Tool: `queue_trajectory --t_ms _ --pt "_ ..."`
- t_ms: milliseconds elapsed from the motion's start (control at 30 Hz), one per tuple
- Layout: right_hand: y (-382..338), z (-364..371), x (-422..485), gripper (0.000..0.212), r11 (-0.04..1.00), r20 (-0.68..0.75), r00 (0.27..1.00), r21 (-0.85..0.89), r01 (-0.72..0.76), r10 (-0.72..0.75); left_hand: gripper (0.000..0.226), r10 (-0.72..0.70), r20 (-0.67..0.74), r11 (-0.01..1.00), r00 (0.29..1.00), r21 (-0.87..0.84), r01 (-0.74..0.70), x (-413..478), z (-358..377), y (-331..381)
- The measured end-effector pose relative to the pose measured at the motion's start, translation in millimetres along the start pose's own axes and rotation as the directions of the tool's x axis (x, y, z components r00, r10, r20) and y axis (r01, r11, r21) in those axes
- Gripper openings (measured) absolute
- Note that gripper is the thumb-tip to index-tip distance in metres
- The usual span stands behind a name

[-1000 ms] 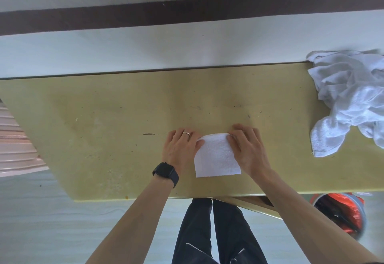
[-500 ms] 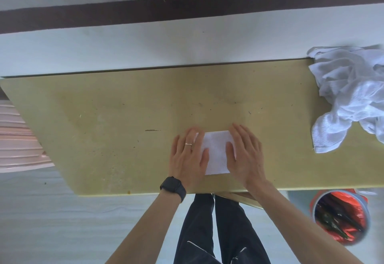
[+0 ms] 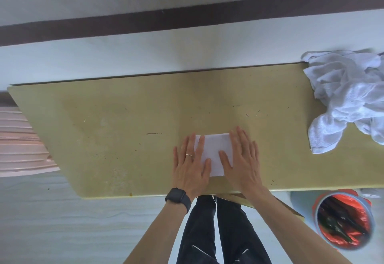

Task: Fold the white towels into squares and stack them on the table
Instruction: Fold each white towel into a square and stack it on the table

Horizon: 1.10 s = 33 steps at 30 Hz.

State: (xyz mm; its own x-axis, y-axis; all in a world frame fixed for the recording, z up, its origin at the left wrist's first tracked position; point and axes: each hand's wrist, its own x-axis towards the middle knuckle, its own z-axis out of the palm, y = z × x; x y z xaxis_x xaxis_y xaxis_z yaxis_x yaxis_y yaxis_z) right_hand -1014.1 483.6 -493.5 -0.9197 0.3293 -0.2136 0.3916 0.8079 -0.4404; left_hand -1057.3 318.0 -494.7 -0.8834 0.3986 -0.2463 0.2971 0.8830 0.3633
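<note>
1. I am looking down through the head camera at a yellowish table (image 3: 104, 128) that is running left to right, with its far edge lying along a pale wall.
2. The folded towel (image 3: 215, 151) is lying flat on the table close to the near edge, a little right of the middle. It is showing as a small white square, with both side edges hidden under the hands.
3. The left hand (image 3: 191, 168) is pressing flat on the towel's left side. Its fingers are lying straight and slightly spread, pointing toward the far side and gripping nothing. Its outer fingers are resting on the bare table just left of the cloth.
4. The right hand (image 3: 243, 164) is pressing flat on the towel's right side in the same way, with its fingers straight. Its thumb is lying across the cloth and it is holding nothing.
5. I am seeing a ring (image 3: 188, 154) on a left finger and a black watch (image 3: 178, 198) on the left wrist.
6. A pile of unfolded towels (image 3: 349, 97) is sitting crumpled at the far right end of the table, well apart from the folded one. One corner is trailing toward the near side.
7. Below the near edge, dark trousers (image 3: 207, 232) are showing. A round bin (image 3: 345, 222) lined with a red bag is standing on the floor to the right.
8. A pink ribbed object (image 3: 20, 143) is showing at the left edge, and I cannot tell what it is.
</note>
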Motion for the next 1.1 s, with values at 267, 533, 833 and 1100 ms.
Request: queue_trajectory --t_ms 267,533,833,1100 --pt "-23.9 -27.3 29.8 0.054 0.858 0.141 0.865 0.123 -0.498 0.482 0.051 -0.608 0.180 0.704 0.773 -0.328 0.630 36.6 -29.5 33.1" --pt "-23.0 -36.6 43.5 0.017 0.710 0.334 0.805 0.383 -0.592 0.491 0.022 -0.575 0.342 0.634 0.743 -0.387 0.669 56.5 -39.0 25.6" --pt "-19.5 -80.2 16.5 0.035 0.942 0.067 0.998 0.335 -0.026 0.004 0.039 -0.082 0.065 0.894 0.995 -0.437 0.102 22.1 -83.8 20.6" --pt "-70.6 -175.5 21.9 0.038 0.906 -0.216 0.920 0.204 0.370 -0.327 0.039 0.169 -0.216 0.921 0.962 -0.314 -0.232 12.7 -199.5 33.8"
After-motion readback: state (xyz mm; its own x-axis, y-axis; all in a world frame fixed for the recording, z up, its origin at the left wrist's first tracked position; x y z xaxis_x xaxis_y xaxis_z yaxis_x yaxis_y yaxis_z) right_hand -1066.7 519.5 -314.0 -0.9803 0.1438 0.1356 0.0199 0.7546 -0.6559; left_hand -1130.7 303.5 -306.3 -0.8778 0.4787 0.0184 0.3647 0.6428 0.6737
